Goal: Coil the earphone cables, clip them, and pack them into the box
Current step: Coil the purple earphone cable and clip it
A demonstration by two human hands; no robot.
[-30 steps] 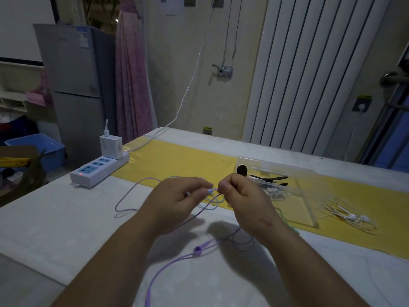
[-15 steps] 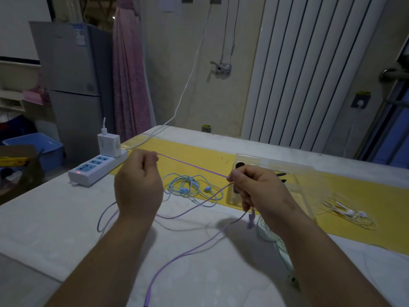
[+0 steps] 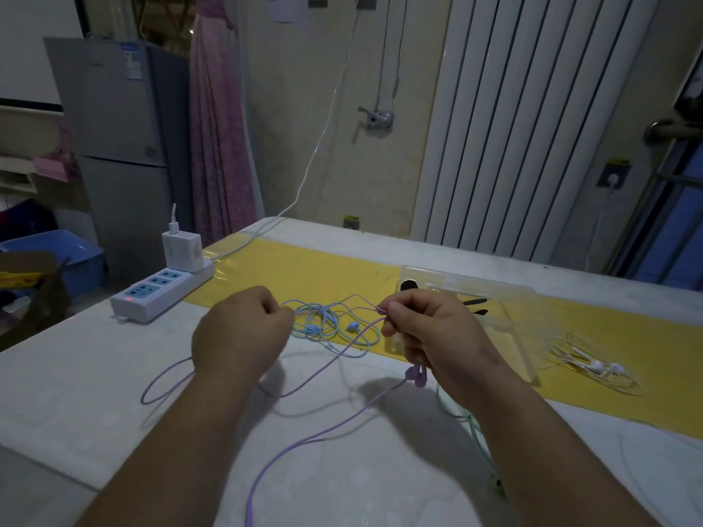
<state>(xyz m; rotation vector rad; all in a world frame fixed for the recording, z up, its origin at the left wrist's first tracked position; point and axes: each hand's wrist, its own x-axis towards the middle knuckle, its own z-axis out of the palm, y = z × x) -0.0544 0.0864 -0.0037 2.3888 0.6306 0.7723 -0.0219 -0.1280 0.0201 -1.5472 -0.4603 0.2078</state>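
Head cam, the only view here. Both hands are up over the white surface (image 3: 95, 378) working the purple cable (image 3: 323, 435). The left hand (image 3: 239, 336) is curled into a loose fist with the cable pinched at the fingertips, and a purple loop trails out from under that wrist onto the surface. The right hand (image 3: 430, 332) pinches the cable between thumb and forefinger, with the 2 purple earbuds (image 3: 416, 375) dangling just below its lower fingers. A short run of cable spans between the 2 hands, sagging a bit. The rest of it snakes down toward the near edge of the frame.

Right behind the hands sits a tangled blue earphone (image 3: 327, 323), half on the yellow strip (image 3: 304, 271) and half on the white. The clear box (image 3: 506, 298) lies on the yellow strip just past the right hand, with black clips (image 3: 475, 302) visible through it. To the right of the box there's a white earphone (image 3: 597, 368) in a loose heap. A green cable (image 3: 475, 427) peeks out under the right forearm.

Far left, a power strip (image 3: 159, 294) with a white charger (image 3: 182, 251) plugged in.
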